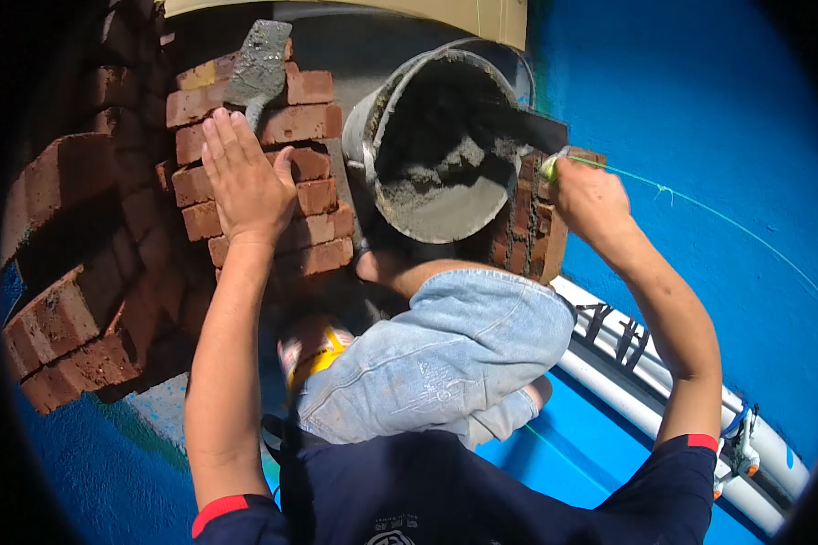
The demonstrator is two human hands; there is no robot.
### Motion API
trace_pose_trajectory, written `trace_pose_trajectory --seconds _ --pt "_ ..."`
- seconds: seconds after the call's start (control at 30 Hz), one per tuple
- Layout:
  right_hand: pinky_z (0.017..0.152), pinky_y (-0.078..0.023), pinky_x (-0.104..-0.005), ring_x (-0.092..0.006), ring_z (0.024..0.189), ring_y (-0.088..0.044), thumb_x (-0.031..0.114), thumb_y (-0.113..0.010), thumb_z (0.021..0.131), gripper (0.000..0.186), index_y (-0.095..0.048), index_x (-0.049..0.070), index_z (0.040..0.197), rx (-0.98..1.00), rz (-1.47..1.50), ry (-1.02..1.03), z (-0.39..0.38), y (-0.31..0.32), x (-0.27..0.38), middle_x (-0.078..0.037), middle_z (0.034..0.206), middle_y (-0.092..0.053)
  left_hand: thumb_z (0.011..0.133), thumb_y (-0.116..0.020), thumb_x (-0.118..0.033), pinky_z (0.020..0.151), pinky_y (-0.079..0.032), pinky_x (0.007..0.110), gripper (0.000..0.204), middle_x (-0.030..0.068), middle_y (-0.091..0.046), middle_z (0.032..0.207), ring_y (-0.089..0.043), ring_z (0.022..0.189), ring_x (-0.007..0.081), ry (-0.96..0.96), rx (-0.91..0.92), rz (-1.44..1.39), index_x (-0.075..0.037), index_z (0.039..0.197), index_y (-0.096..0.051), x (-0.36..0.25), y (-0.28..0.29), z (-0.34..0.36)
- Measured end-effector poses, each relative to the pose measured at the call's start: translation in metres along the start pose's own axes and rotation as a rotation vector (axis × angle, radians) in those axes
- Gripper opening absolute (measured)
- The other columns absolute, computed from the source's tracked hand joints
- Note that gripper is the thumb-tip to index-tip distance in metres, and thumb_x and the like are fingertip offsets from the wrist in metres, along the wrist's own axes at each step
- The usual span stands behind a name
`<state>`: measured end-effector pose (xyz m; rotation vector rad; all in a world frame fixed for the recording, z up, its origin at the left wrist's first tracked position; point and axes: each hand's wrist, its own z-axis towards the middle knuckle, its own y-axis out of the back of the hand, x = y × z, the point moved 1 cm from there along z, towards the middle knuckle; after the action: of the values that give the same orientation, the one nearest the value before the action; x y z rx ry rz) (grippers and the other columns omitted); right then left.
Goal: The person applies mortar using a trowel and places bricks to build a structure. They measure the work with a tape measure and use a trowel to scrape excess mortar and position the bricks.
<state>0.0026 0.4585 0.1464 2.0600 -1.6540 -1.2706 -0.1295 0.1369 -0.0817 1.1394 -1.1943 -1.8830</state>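
Note:
My left hand [245, 173] lies over a stack of red bricks [314, 123], its fingers stretched out and its thumb apart. Just beyond its fingertips rests a mortar-coated trowel [259, 65]; its handle is hidden, and I cannot tell whether the hand touches it. My right hand [593, 195] is closed at the end of a short brickwork section [554, 241], right of the bucket. A taut green string [700, 191] leads from these fingers to the right, and a small yellow-green piece [549, 166] shows at the fingertips. A tilted bucket [365, 127] holds wet grey mortar [445, 204].
Loose bricks [73, 318] are piled at the left in shadow. A blue wall [691, 100] rises at the right, with white pipes [600, 368] along its foot. Between my arms is a bent leg in light denim [427, 354]. A dark flat piece [541, 130] sticks out beside the bucket.

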Motion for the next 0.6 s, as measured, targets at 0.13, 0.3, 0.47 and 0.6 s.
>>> trace_pose_trajectory --seconds 0.13,0.3,0.47,0.6 --pt "0.066 -0.055 -0.048 -0.038 0.077 -0.068 0.021 -0.054 0.089 0.019 -0.058 0.003 0.091 0.169 0.01 -0.074 -0.007 0.006 -0.011 -0.019 0.083 -0.068 0.094 -0.055 -0.044 0.115 -0.023 0.049 0.077 0.0227 -0.028 0.153 -0.025 0.143 0.0393 -0.033 -0.03 -0.005 0.006 0.146 -0.027 0.0 0.0 0.003" --pt "0.068 -0.054 -0.0484 -0.0388 0.079 -0.067 0.028 -0.056 0.09 0.025 -0.06 0.003 0.091 0.175 0.04 -0.045 -0.003 0.016 -0.002 -0.021 0.083 -0.068 0.095 -0.052 -0.046 0.117 -0.019 0.049 0.077 0.0229 -0.026 0.154 -0.021 0.144 0.0392 -0.006 0.011 0.023 0.007 0.145 -0.027 0.0 -0.001 0.001" --pt "0.067 -0.053 -0.0497 -0.0404 0.078 -0.066 0.03 -0.054 0.091 0.037 -0.066 -0.002 0.076 0.583 0.197 0.015 0.007 0.02 -0.005 -0.025 0.081 -0.067 0.096 -0.05 -0.046 0.117 -0.019 0.048 0.076 0.0222 -0.025 0.155 -0.02 0.145 0.0378 -0.006 0.026 0.022 0.005 0.146 -0.027 0.001 -0.002 0.0" --pt "0.075 -0.054 -0.0486 -0.0394 0.084 -0.067 0.031 -0.058 0.085 0.037 -0.07 -0.004 0.081 0.411 0.221 -0.046 0.027 0.009 -0.002 -0.027 0.086 -0.067 0.095 -0.051 -0.045 0.117 -0.018 0.049 0.078 0.0248 -0.023 0.155 -0.018 0.145 0.0404 -0.043 0.042 0.055 0.008 0.146 -0.025 0.0 0.0 0.001"
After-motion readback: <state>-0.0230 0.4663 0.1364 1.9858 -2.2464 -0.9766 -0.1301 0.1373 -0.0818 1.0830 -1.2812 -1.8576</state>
